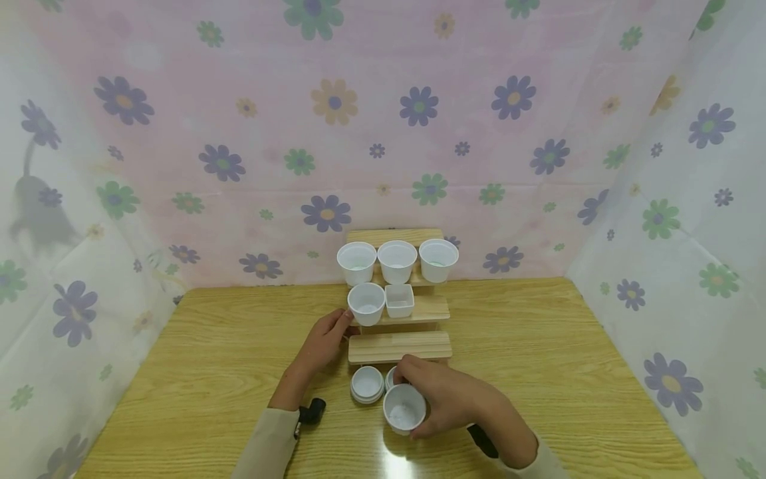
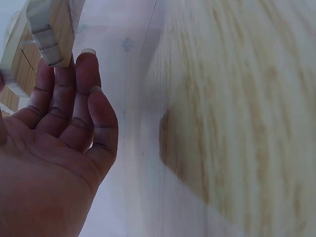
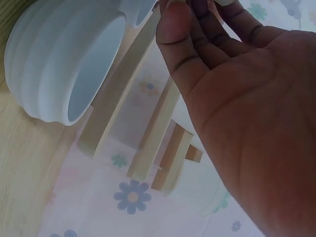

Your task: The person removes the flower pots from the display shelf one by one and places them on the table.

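Note:
My right hand (image 1: 449,396) holds a small white pot (image 1: 404,411) by its sides, above the table in front of the stand. Partly hidden behind that hand is another white pot (image 1: 389,376). To its left sits a ribbed white pot (image 1: 367,386), seen large as a ribbed bowl (image 3: 54,59) in the right wrist view. My left hand (image 1: 323,342) grips the left end of the tiered wooden stand (image 1: 399,347) at its middle step, its fingertips against the wood (image 2: 52,29) in the left wrist view. Right by its thumb stands a round white pot (image 1: 366,305).
A square white pot (image 1: 399,301) shares the middle step. Several larger white pots, one at the right end (image 1: 439,261), line the upper step. The bottom step shows bare wood. A flowered cloth (image 1: 383,133) hangs behind the wooden table (image 1: 526,359) and along both sides.

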A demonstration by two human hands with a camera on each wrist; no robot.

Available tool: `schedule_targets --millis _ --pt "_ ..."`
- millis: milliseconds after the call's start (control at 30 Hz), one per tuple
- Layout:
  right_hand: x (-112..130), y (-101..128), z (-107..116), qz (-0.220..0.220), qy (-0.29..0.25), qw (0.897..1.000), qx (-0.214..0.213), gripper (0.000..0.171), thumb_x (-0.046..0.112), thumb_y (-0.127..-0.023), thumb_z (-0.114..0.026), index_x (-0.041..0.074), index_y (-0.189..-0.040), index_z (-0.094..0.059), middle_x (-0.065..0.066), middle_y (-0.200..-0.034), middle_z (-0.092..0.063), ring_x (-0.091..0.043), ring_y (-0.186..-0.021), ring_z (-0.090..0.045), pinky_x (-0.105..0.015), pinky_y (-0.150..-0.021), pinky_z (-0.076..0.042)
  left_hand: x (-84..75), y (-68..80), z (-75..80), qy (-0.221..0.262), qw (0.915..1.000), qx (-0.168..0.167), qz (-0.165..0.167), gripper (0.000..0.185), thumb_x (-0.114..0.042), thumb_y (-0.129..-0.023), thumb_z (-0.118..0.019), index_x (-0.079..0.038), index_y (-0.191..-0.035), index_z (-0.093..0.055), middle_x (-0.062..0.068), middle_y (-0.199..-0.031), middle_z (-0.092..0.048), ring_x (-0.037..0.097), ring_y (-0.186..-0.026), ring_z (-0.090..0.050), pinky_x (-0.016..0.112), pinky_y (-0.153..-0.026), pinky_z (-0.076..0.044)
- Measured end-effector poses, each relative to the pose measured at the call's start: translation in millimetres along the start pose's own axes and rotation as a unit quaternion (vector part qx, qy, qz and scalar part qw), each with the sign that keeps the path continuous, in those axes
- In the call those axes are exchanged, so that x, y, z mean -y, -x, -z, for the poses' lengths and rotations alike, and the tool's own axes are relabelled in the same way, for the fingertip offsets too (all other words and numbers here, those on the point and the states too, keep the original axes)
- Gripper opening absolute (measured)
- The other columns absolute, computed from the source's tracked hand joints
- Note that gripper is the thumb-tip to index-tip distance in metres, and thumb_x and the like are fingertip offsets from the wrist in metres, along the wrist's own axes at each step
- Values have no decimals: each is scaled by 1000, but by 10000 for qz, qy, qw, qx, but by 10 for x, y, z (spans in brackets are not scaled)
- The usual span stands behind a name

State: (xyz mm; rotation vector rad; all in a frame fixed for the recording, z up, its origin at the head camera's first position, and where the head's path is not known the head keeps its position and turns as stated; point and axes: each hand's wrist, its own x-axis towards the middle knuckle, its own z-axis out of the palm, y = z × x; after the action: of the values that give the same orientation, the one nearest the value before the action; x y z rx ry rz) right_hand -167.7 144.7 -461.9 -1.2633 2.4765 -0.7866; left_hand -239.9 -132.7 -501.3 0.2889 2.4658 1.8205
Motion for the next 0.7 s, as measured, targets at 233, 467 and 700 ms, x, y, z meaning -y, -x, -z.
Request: schedule_targets --millis 233,467,700 --pt "43 -1 -39 -97 297 9995 27 73 30 -70 -102 16 -126 -56 5 -122 -54 -8 -110 -59 -25 -98 -52 25 -4 -10 -21 10000 -21 10 37 -25 -118 -42 -1 -126 -69 17 -111 -73 32 -103 -71 64 -96 -51" --pt "60 2 -66 -194 380 9991 -11 74 30 -68 -103 17 -123 -55 6 -121 -52 -9 -107 -61 -25 -94 -53 236 -95 -20 -158 9998 -92 28 38 -27 -118 -42 -2 -127 -69 15 -110 -74 29 -101 -71 61 -95 -53" --pt "98 4 -50 -402 407 9983 141 73 29 -68 -103 16 -121 -54 6 -119 -51 -8 -106 -59 -25 -93 -53 287 -119 22 13 10000 57 -59 38 -31 -117 -44 -5 -127 -70 13 -110 -75 27 -101 -71 58 -93 -54"
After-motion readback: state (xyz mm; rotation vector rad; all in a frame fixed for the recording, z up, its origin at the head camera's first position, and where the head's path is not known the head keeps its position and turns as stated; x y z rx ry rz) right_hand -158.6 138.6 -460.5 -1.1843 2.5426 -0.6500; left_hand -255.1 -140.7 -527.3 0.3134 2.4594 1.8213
